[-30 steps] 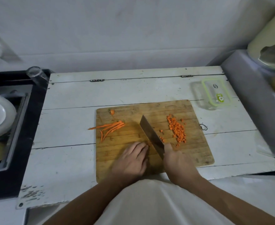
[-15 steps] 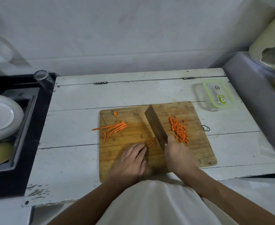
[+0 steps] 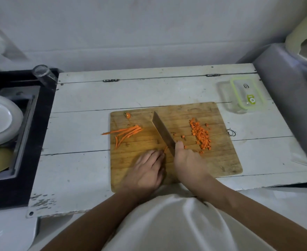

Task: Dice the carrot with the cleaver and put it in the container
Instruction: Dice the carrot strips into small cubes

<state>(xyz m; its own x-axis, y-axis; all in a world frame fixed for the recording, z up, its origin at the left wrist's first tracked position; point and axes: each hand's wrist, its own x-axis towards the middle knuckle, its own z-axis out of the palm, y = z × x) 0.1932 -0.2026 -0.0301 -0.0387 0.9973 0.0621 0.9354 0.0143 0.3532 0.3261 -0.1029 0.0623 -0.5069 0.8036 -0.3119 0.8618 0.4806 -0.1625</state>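
A wooden cutting board (image 3: 219,160) lies on the white table. My right hand (image 3: 188,163) grips the handle of the cleaver (image 3: 162,133), whose blade points away across the board's middle. My left hand (image 3: 147,169) lies palm down beside the blade, its fingertips on a few carrot strips (image 3: 165,149) that are mostly hidden. A pile of diced carrot (image 3: 200,134) sits to the right of the blade. Several long carrot strips (image 3: 126,134) lie at the board's left edge, with a carrot end piece (image 3: 128,115) behind them. The clear container with a green-rimmed lid (image 3: 243,96) stands at the back right.
A dark sink unit (image 3: 31,124) on the left holds white plates (image 3: 0,116), with a glass (image 3: 43,74) at its back corner. A grey appliance (image 3: 290,98) stands along the right edge. A small black ring (image 3: 230,132) lies right of the board.
The cleaver swept cut pieces to the right toward the diced pile, then came back beside my left hand. The view shifted slightly.
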